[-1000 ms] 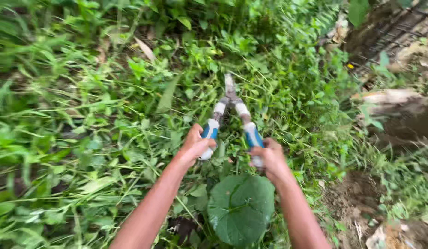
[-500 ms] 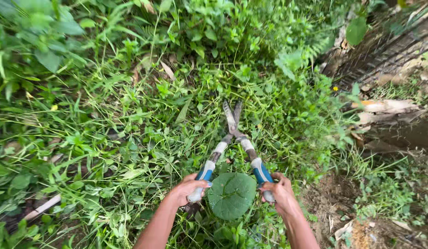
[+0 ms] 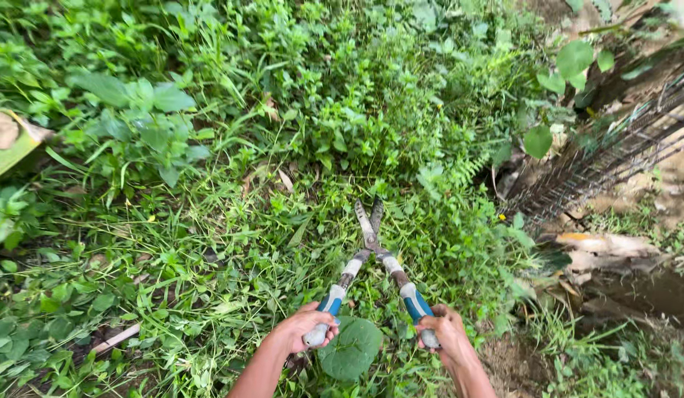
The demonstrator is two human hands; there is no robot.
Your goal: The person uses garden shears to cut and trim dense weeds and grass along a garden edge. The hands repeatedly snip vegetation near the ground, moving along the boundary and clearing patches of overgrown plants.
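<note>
Shears (image 3: 370, 243) in both closed hands

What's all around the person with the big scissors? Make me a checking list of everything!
Surface: ground covered in grass and weeds, with bare soil at lower right.
Job's things: garden shears with blue and grey handles, blades slightly apart, pointing away into the greenery.
Clutter: a round green leaf lies between the two handles; dry leaves at right.
Hands: left hand grips the left handle; right hand grips the right handle.
Cables: nothing seen.
Surroundings: leafy bushes at upper left; a wire mesh fence at right.
</note>
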